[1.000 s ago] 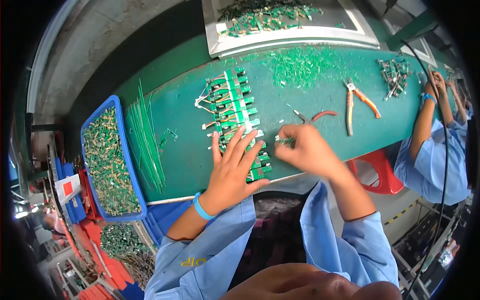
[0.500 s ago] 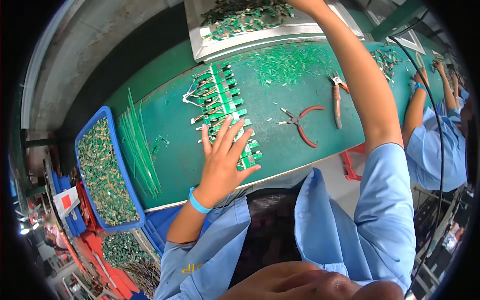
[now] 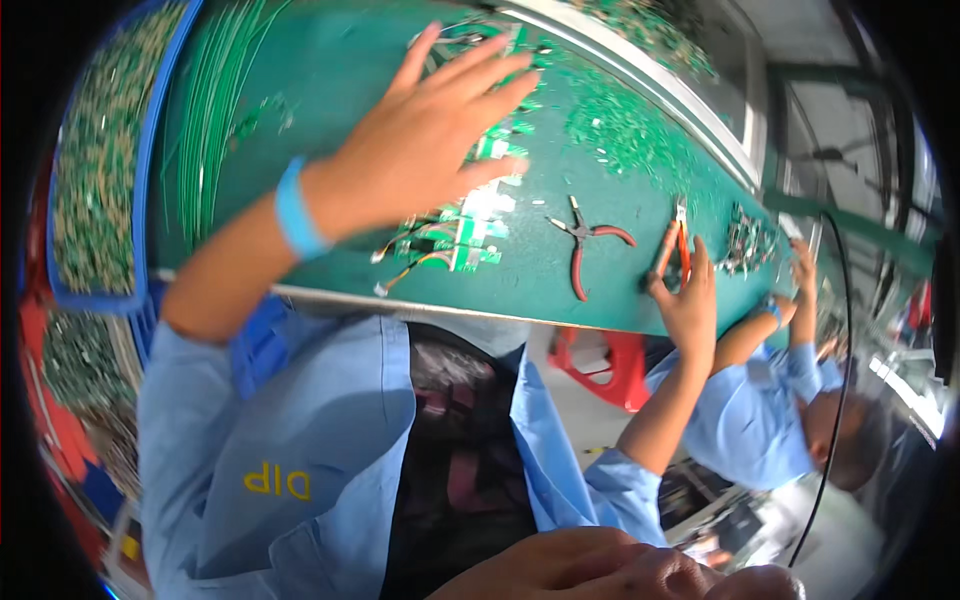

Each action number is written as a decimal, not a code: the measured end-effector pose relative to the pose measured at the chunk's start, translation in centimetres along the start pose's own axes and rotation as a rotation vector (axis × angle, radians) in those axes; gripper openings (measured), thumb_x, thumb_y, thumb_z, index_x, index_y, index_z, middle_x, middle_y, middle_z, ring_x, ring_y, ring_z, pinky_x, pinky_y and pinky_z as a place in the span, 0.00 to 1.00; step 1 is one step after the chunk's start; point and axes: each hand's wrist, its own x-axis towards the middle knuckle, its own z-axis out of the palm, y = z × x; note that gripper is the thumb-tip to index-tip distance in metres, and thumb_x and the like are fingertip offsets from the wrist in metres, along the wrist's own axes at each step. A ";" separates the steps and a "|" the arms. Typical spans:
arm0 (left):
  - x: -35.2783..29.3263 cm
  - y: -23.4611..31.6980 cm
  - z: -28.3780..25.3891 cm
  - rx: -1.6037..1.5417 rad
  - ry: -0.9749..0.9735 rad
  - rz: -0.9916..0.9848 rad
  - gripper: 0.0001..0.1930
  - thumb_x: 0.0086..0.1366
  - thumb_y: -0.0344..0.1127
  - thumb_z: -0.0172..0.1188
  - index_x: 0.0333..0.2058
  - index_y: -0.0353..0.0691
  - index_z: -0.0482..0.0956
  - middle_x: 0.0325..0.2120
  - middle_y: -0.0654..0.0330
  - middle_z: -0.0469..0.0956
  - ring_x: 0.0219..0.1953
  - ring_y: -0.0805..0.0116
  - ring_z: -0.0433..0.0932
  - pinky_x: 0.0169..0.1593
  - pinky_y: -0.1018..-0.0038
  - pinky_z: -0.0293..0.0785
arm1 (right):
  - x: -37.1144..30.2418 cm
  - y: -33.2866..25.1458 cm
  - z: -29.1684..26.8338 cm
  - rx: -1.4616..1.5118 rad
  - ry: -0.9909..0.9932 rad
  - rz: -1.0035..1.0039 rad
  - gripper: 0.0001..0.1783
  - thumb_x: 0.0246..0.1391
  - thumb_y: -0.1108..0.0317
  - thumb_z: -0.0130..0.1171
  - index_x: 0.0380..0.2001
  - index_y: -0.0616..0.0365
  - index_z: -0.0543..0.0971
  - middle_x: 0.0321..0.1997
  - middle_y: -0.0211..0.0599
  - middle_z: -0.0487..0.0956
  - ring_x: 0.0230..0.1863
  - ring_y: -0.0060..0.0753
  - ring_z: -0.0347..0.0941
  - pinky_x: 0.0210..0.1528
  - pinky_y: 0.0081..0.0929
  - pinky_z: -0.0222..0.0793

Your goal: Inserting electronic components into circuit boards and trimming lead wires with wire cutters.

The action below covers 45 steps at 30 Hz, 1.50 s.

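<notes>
My left hand (image 3: 425, 135) is open, its fingers spread over the upper part of a row of green circuit boards (image 3: 468, 235) with thin wires and white connectors. It hides much of the row; I cannot tell whether the palm presses on it. My right hand (image 3: 690, 305) is at the near ends of the orange-handled pliers (image 3: 670, 250), thumb on one side and fingers on the other, closed about the handles. Between the boards and that hand lie red-handled pliers (image 3: 580, 240), jaws and handles apart, untouched.
Green offcuts (image 3: 630, 130) are scattered below a metal-framed tray (image 3: 735, 150). Long green strips (image 3: 205, 120) lie at left, beside a blue bin (image 3: 145, 160) full of small parts. A co-worker's hand (image 3: 803, 268) is near more parts (image 3: 748, 240) at right. A red stool (image 3: 620, 370) stands below the table edge.
My right hand has come down from the tray at the back to the orange-handled pliers. My left hand has shifted up along the boards. The view has turned.
</notes>
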 end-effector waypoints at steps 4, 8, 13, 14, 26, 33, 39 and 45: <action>-0.3 -2.6 4.5 0.016 0.077 -0.127 0.32 0.73 0.49 0.65 0.70 0.43 0.74 0.75 0.60 0.69 0.80 0.58 0.61 0.83 0.40 0.42 | 2.5 -3.8 1.3 -0.198 0.079 0.008 0.39 0.51 0.66 0.66 0.68 0.63 0.71 0.56 0.59 0.80 0.49 0.66 0.80 0.52 0.54 0.79; -0.4 -2.3 4.9 -0.018 0.142 -0.128 0.30 0.72 0.51 0.64 0.67 0.42 0.76 0.72 0.59 0.73 0.79 0.57 0.62 0.82 0.38 0.42 | 5.2 -6.0 -1.2 -0.220 0.137 -0.067 0.31 0.51 0.62 0.66 0.60 0.58 0.77 0.49 0.51 0.84 0.42 0.63 0.82 0.44 0.53 0.79; -0.4 -2.1 5.4 -0.022 0.135 -0.112 0.30 0.72 0.50 0.64 0.67 0.41 0.77 0.72 0.59 0.73 0.79 0.57 0.63 0.82 0.38 0.42 | 10.3 -13.9 -4.7 -0.102 0.149 -0.347 0.31 0.50 0.64 0.67 0.60 0.57 0.82 0.46 0.44 0.84 0.41 0.54 0.81 0.43 0.44 0.78; -0.4 -2.2 5.5 -0.028 0.148 -0.103 0.30 0.71 0.50 0.64 0.66 0.41 0.77 0.72 0.58 0.73 0.78 0.56 0.63 0.82 0.37 0.42 | 11.3 -15.6 -5.2 -0.197 0.177 -0.503 0.30 0.49 0.66 0.67 0.59 0.56 0.83 0.45 0.41 0.84 0.41 0.50 0.81 0.45 0.41 0.78; -0.2 -2.3 5.2 0.006 0.116 -0.127 0.32 0.72 0.49 0.64 0.69 0.39 0.74 0.73 0.58 0.72 0.79 0.56 0.63 0.83 0.41 0.41 | 14.5 -22.2 -5.7 -0.583 0.223 -0.836 0.29 0.47 0.66 0.71 0.57 0.51 0.86 0.44 0.31 0.85 0.42 0.36 0.79 0.47 0.34 0.76; -0.3 -2.3 5.2 0.005 0.112 -0.123 0.33 0.72 0.50 0.64 0.69 0.38 0.73 0.73 0.57 0.72 0.79 0.56 0.62 0.83 0.41 0.41 | 14.7 -23.3 -6.4 -0.682 0.178 -0.829 0.30 0.46 0.69 0.71 0.57 0.49 0.87 0.46 0.29 0.85 0.43 0.37 0.80 0.48 0.35 0.76; -0.4 -2.1 5.4 -0.007 0.130 -0.116 0.30 0.73 0.47 0.63 0.68 0.38 0.74 0.73 0.58 0.72 0.78 0.56 0.63 0.82 0.41 0.43 | 13.5 -26.2 -7.7 -0.656 -0.227 -0.269 0.28 0.46 0.68 0.71 0.55 0.49 0.88 0.41 0.32 0.85 0.42 0.38 0.80 0.48 0.34 0.76; -0.4 -2.3 5.2 0.128 0.120 -0.075 0.25 0.74 0.39 0.60 0.67 0.40 0.75 0.72 0.58 0.73 0.78 0.56 0.65 0.81 0.41 0.46 | 11.5 -21.4 -8.1 -0.505 0.076 -0.569 0.27 0.48 0.71 0.69 0.55 0.48 0.89 0.45 0.31 0.86 0.41 0.42 0.80 0.46 0.38 0.76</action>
